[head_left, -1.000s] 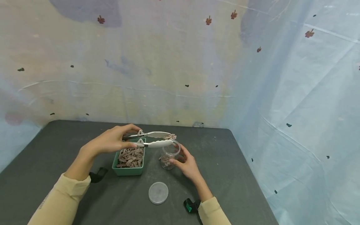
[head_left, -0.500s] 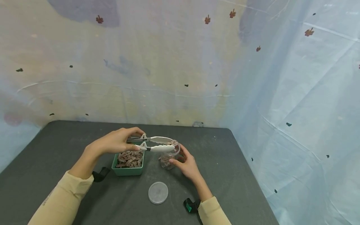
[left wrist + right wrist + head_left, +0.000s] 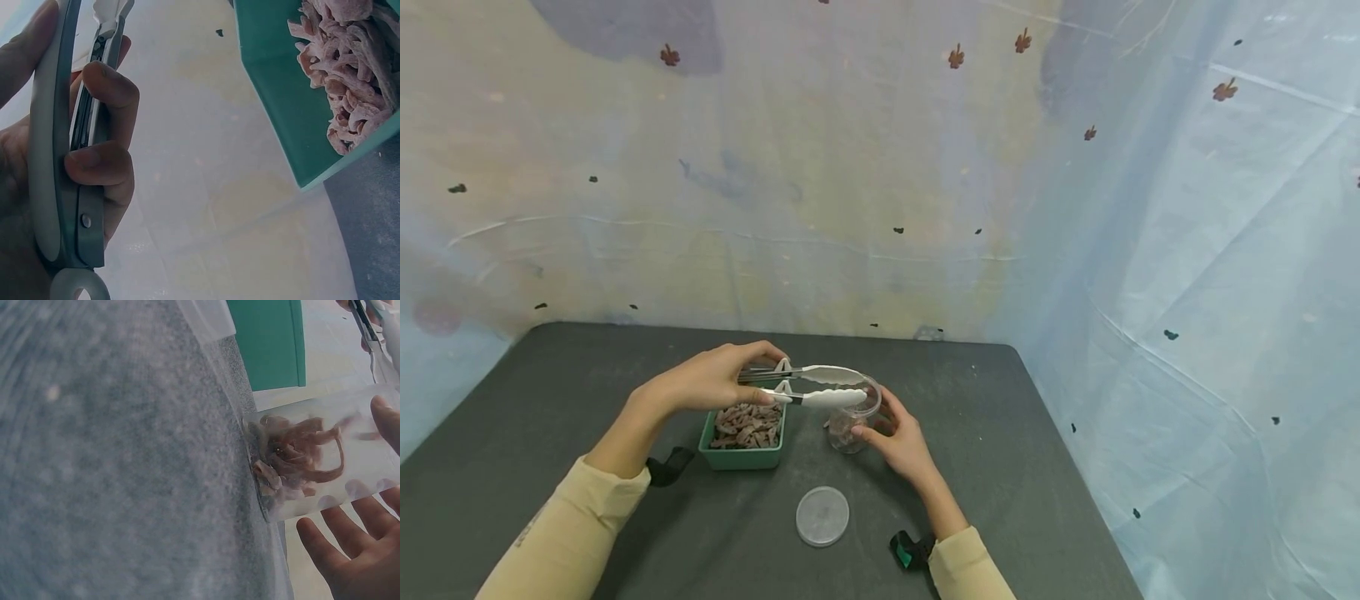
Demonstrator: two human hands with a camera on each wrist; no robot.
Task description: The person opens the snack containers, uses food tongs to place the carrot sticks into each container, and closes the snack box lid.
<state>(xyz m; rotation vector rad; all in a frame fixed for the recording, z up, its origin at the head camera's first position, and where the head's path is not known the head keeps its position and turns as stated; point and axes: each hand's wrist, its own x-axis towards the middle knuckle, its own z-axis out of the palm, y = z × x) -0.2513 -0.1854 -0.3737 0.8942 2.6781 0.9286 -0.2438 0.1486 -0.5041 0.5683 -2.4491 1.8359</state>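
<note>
My left hand [image 3: 707, 379] grips a pair of white-tipped metal tongs [image 3: 831, 398], their two arms spread apart over the mouth of a clear plastic jar [image 3: 847, 435]. Nothing shows between the tongs' tips. My right hand [image 3: 904, 440] holds the upright jar from its right side, thumb in front and fingers behind. In the right wrist view, brownish-pink dried strips [image 3: 300, 456] lie in the jar's lower part. Left of the jar, beneath the tongs, stands a green rectangular box [image 3: 741, 459] full of similar strips [image 3: 353, 81].
A round translucent lid [image 3: 822, 517] lies flat on the dark grey table [image 3: 1000, 467], in front of the jar. Black straps [image 3: 912, 550] hang near both wrists. A patterned plastic sheet [image 3: 820, 167] rises behind the table and along its right side.
The tongs have moved slightly right and down over the jar. The clump of strips between their tips is gone from there. My right hand and the jar have stayed in place.
</note>
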